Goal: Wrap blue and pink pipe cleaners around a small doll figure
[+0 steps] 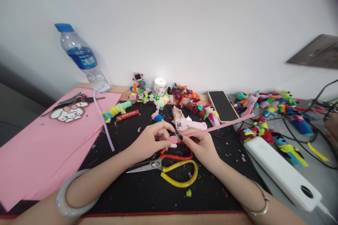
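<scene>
A black work mat (148,190) covers the table, with sheets of pink paper (39,147) overlapping its left edge and a white power strip (282,172) lying off to the right. A clear water bottle (84,59) with a blue cap leans near the wall. Heaps of bright pipe-cleaner figures (185,98) run along the back, beside a dark phone (223,105) and a small white candle (160,85). At mat centre, the left hand (151,140) and right hand (202,146) meet, both pinched narrow on the near end of a long pink pipe cleaner (219,126) that slants up to the right; the end looks curled into a small coil between the fingertips. Just behind them lies a pink glue gun (188,123). Just in front lie scissors (171,167) with yellow and red handles.
</scene>
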The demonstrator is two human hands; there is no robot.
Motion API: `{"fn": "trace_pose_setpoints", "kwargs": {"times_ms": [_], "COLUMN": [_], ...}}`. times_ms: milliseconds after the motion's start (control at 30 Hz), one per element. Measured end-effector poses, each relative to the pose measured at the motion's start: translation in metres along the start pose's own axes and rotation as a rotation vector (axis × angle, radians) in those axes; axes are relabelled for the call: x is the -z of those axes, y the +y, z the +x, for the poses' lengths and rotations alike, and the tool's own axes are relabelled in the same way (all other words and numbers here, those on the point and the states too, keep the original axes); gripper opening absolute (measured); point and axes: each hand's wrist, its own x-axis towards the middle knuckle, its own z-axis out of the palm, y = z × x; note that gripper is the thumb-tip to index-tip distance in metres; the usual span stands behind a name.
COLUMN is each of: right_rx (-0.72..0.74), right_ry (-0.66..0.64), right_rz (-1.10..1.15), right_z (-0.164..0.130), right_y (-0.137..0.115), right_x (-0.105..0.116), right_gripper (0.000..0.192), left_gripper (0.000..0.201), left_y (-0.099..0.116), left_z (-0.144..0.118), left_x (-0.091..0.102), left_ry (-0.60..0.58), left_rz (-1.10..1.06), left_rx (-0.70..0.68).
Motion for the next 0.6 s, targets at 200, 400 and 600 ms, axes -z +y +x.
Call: {"fn": "trace_pose_setpoints", "kwargs": {"times_ms": [200,400,600], "right_rx": [-0.051,-0.108,-0.125], "right_ry": [-0.034,-0.082,-0.124], "right_rz": [0.097,0.183,0.213], "right_z": [0.0009,0.004,0.0057], "right_y": [0.0011,-0.0003,-0.001], "right_x": [-0.0009,-0.0007,0.0005], "right_gripper": [0.012,0.01,0.01], "left_gripper": [0.028,0.026,0.026], "left_y": [-0.0006,-0.0011,-0.0025], "left_z": [-0.0002,-0.0005,-0.0011], "left_x": [0.0005,0.0009,0.0016], "left_ry": [0.001,0.008,0.027], "left_rz": [0.018,0.059,0.132], "left_rx": [-0.018,-0.041,-0.069]}}
